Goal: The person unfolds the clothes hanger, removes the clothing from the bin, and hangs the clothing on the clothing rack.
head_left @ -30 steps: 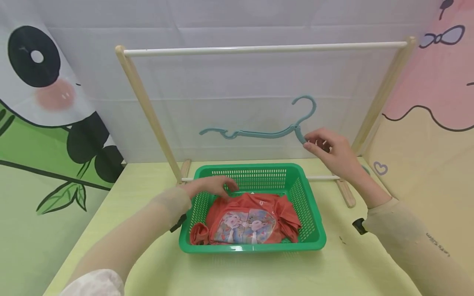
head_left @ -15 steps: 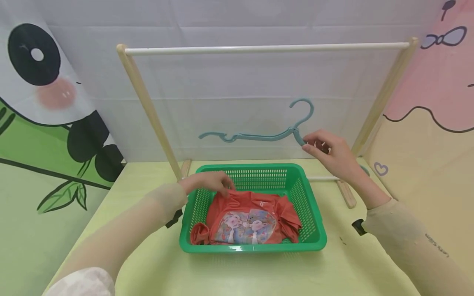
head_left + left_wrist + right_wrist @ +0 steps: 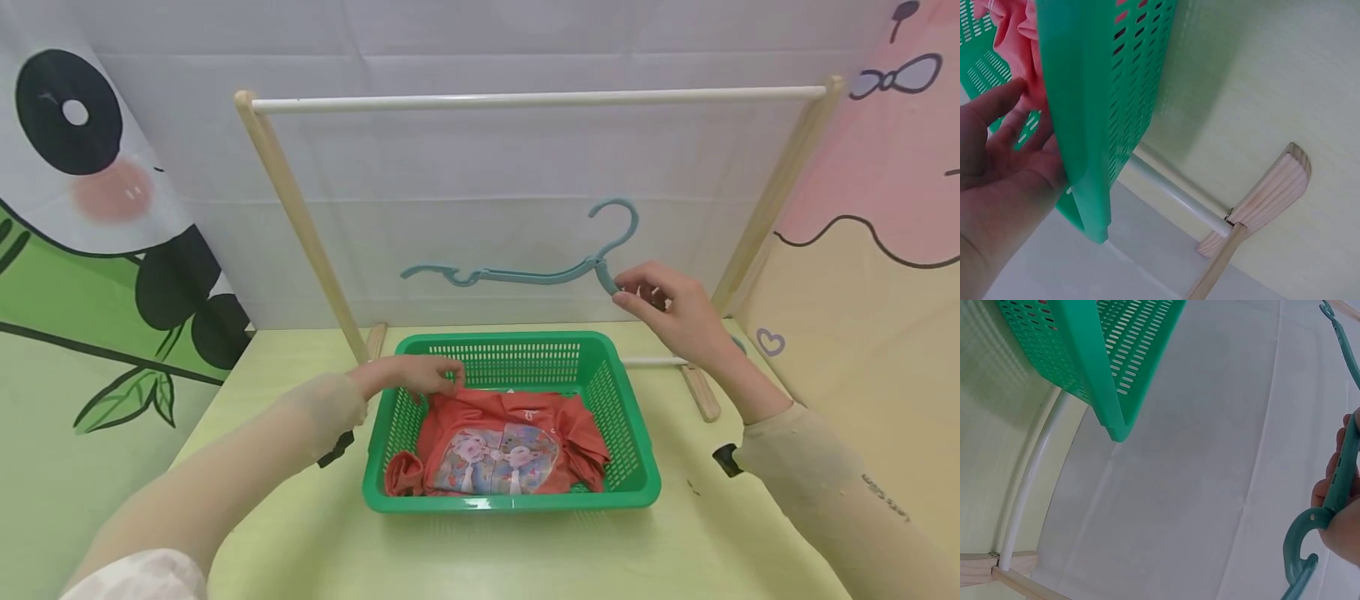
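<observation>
A red shirt [image 3: 517, 417] with a printed picture panel lies crumpled in the green basket [image 3: 510, 502]. My left hand [image 3: 420, 375] reaches over the basket's left side and pinches the shirt's upper left edge; the left wrist view shows thumb and fingers at the red cloth [image 3: 1019, 47]. At the right, my right hand [image 3: 667, 308] grips one arm of a blue-green plastic clothes hanger [image 3: 543, 277] in the air above and behind the basket. The hanger's hook points up and its other arm stretches left. Fingers hide part of the gripped arm.
Behind the basket stands a wooden rack with a white top rail [image 3: 540, 99]; its lower white bar [image 3: 652, 361] runs behind the basket. A wooden foot [image 3: 701, 392] rests on the yellow table [image 3: 525, 558]. Decorated cloth walls enclose the sides and a plain one the back.
My left hand has moved slightly left, its fingers closing on the shirt's upper edge. The right hand and hanger have hardly moved.
</observation>
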Motion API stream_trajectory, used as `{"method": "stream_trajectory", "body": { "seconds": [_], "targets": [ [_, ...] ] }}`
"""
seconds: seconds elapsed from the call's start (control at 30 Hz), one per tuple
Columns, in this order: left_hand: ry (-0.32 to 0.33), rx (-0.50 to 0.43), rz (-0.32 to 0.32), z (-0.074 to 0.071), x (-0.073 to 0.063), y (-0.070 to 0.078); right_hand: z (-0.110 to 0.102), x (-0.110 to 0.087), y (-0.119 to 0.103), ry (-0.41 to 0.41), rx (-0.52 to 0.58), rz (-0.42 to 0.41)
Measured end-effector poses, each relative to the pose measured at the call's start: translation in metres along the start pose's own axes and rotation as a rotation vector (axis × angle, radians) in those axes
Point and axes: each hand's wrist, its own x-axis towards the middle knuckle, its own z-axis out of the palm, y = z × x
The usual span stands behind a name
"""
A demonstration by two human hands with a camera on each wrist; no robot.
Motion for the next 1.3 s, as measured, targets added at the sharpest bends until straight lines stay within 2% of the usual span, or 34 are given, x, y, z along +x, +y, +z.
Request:
{"method": "stream_trajectory", "body": {
  "seconds": [0.13, 0.2, 0.43, 0.63, 0.87, 1.03, 1.17, 1.3],
  "targets": [
    [0.160, 0.078, 0.081, 0.003, 0.000, -0.004, 0.000, -0.001, 0.001, 0.003, 0.001, -0.004],
    [0.205, 0.075, 0.101, 0.005, -0.001, -0.006, 0.001, -0.001, 0.001, 0.002, -0.002, 0.000],
    [0.203, -0.022, 0.116, 0.014, -0.011, -0.008, 0.001, -0.001, 0.000, -0.016, -0.018, 0.016],
    [0.220, -0.081, 0.187, 0.018, -0.025, -0.009, 0.000, -0.002, 0.002, -0.019, -0.017, 0.008],
    [0.279, -0.120, 0.265, 0.021, -0.035, -0.009, 0.001, -0.003, 0.004, -0.011, -0.016, -0.003],
    [0.357, -0.104, 0.323, 0.012, -0.041, -0.011, -0.001, -0.003, 0.005, -0.017, -0.003, 0.005],
    [0.444, -0.120, 0.351, -0.003, -0.050, -0.008, -0.002, -0.004, 0.005, -0.006, 0.023, 0.018],
    [0.501, -0.150, 0.360, -0.020, -0.061, -0.003, -0.003, -0.004, 0.005, 0.016, 0.031, 0.018]
  ]
}}
